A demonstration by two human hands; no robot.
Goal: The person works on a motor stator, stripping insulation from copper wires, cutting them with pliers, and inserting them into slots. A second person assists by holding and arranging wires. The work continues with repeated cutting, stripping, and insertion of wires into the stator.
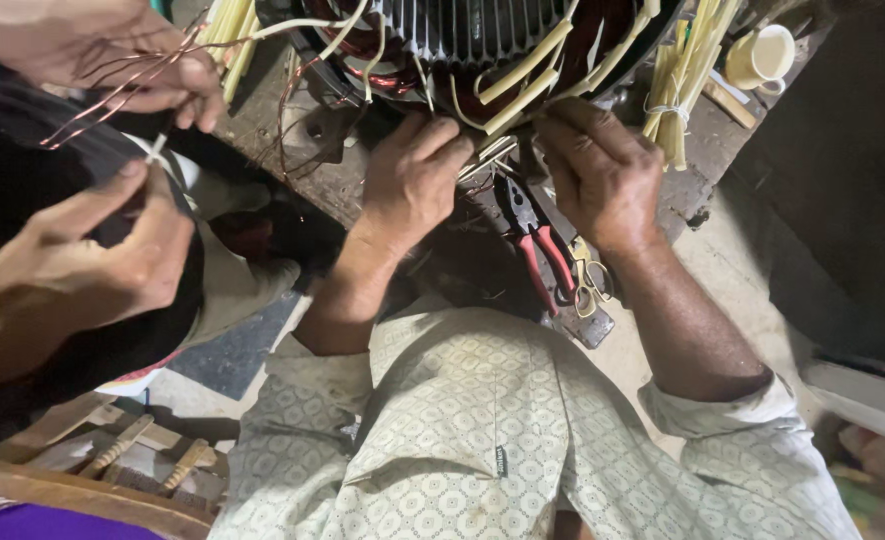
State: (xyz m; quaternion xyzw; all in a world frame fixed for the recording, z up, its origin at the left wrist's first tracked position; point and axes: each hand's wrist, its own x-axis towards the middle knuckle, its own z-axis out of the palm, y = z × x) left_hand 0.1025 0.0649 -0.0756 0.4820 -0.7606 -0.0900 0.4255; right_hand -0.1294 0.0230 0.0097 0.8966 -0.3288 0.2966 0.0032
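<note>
Between the two hands, close together at the near rim of a motor stator (483, 30): a short bunch of bare wire ends (488, 155). Left hand (413, 180) curled, fingertips pinched down on that bunch. Right hand (603, 175) just beside it, knuckles up, fingers bent in against the same wires and the cream sleeving (523, 85) looping out of the stator; whether clamped on anything or only pressing, cannot tell. Copper windings (378, 75) visible inside the stator beyond the left hand.

Just below the hands, lying on the wooden bench (273, 120): red-handled pliers (538, 250), with yellow-handled scissors (588, 280) touching them on the right-hand side. Beyond the right hand, a tied bundle of cream tubes (678, 100) and a cream cup (763, 55) further out.

Well off to the left-hand side, a co-worker's two hands: upper hand (133, 50) gripping a loose sheaf of thin copper wire (113, 100), lower hand (113, 250) pinching a short white sleeve (158, 148) at the wire's end.

Nearest the camera, a pale patterned shirt (483, 430), sleeves rolled. Down at the far left, wooden-handled tools (118, 445) on a wooden frame.
</note>
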